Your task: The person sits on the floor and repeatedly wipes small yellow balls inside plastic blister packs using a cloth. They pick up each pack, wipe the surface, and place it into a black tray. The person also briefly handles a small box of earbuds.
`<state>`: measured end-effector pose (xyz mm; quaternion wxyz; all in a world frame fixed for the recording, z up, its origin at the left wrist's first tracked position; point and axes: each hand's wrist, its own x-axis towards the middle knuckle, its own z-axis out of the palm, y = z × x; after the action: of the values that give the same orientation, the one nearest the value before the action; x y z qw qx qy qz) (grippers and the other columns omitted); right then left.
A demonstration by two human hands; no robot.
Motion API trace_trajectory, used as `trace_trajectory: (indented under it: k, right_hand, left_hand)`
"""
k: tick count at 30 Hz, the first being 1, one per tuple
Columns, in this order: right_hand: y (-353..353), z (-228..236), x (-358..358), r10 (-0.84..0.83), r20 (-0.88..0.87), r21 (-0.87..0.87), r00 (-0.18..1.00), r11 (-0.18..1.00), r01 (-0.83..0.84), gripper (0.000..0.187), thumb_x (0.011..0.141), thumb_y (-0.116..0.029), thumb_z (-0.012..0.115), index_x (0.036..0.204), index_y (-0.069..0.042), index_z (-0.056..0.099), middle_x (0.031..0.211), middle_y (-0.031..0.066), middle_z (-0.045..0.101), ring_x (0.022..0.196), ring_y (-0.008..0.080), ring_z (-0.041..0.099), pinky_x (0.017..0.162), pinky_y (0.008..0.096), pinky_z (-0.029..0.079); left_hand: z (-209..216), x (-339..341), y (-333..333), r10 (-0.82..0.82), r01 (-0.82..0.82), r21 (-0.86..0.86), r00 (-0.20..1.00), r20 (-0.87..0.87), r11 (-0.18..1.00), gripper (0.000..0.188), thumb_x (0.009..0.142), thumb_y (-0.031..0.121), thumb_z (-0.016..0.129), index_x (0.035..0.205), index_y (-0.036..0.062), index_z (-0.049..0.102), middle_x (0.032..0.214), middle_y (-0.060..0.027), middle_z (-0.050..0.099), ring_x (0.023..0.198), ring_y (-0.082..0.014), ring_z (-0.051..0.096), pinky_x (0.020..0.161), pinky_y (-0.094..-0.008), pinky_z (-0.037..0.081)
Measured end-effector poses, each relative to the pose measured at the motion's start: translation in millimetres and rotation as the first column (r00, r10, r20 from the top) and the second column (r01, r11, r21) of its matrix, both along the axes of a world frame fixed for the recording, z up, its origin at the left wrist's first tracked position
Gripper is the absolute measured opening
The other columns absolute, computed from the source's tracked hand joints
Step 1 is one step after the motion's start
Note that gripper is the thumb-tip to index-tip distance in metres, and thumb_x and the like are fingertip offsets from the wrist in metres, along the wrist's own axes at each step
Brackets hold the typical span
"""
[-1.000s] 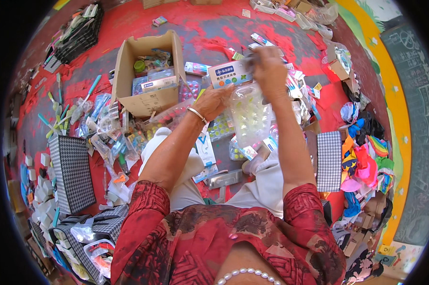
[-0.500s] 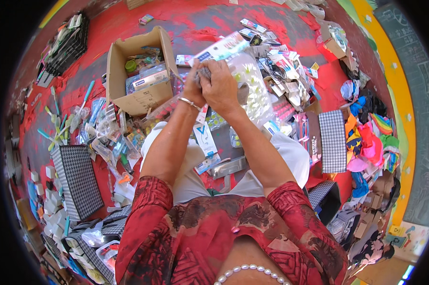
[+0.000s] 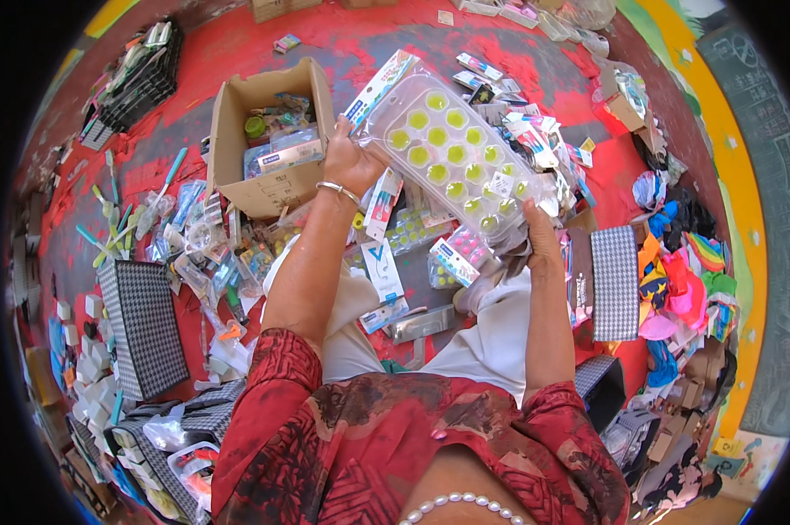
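Between my hands a packaged ice cube tray (image 3: 454, 154) is tilted, with yellow-green round cups showing through clear plastic. A printed header card (image 3: 382, 86) runs along its upper left end. My left hand (image 3: 351, 162) grips the pack by that end, near the card's lower corner. At the opposite lower right end my right hand (image 3: 541, 234) closes on the edge, its fingers partly hidden. Crumpled greyish material (image 3: 517, 254) shows beside the right fingers; I cannot make out what it is. Below the pack lies a smaller packet with pink round cups (image 3: 470, 249).
An open cardboard box (image 3: 272, 194) holding packaged goods stands beyond my left hand. Small packs (image 3: 535, 140) are heaped at the right. Houndstooth-patterned bins (image 3: 143, 328) flank me, with toothbrush-like sticks (image 3: 172, 171) and loose plastic items at the left. Colourful cloth items (image 3: 682, 271) lie far right.
My hands were together over the pack's header card with something grey between them. The right hand has moved down and right to the other end, and the pack now faces me.
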<state>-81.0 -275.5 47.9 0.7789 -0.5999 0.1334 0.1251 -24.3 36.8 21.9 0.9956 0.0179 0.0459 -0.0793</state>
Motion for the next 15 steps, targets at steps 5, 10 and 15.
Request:
trace_trajectory:
  k: [5,10,15]
  right_hand:
    - [22.6,6.3,30.1,0.071,0.028,0.046,0.997,0.996,-0.072,0.041,0.074,-0.019,0.067,0.108,0.002,0.054,0.097,0.0109,0.062,0.081,0.0205,0.062,0.072,0.0315,0.051]
    - [28.7,2.9,51.6,0.131,0.119,0.091,0.984,0.986,-0.142,0.034,0.073,-0.015,0.066,0.101,0.003,0.058,0.090,0.0094,0.063,0.075,0.0184,0.063,0.069,0.0295,0.051]
    - [12.8,-7.8,58.9,0.308,0.092,-0.130,0.947,0.947,-0.295,0.037,0.073,-0.025,0.069,0.098,0.002,0.060,0.088,0.0070,0.063,0.075,0.0129,0.060,0.068,0.0257,0.048]
  left_hand:
    - [13.4,-8.0,-3.5,0.031,-0.028,-0.013,0.970,0.242,1.000,0.069,0.085,0.056,0.042,0.131,0.0046,0.034,0.131,-0.0134,0.042,0.122,-0.0296,0.038,0.103,-0.0460,0.027]
    - [8.1,-14.1,-28.7,0.018,-0.105,0.289,0.958,0.288,0.952,0.068,0.079,0.041,0.062,0.131,0.0091,0.034,0.130,-0.0097,0.043,0.120,-0.0278,0.040,0.102,-0.0454,0.029]
    - [-6.4,-4.8,-47.6,0.058,-0.031,0.295,0.995,-0.084,0.955,0.053,0.088,0.045,0.045,0.129,0.0114,0.036,0.128,-0.0097,0.045,0.116,-0.0278,0.044,0.098,-0.0443,0.035]
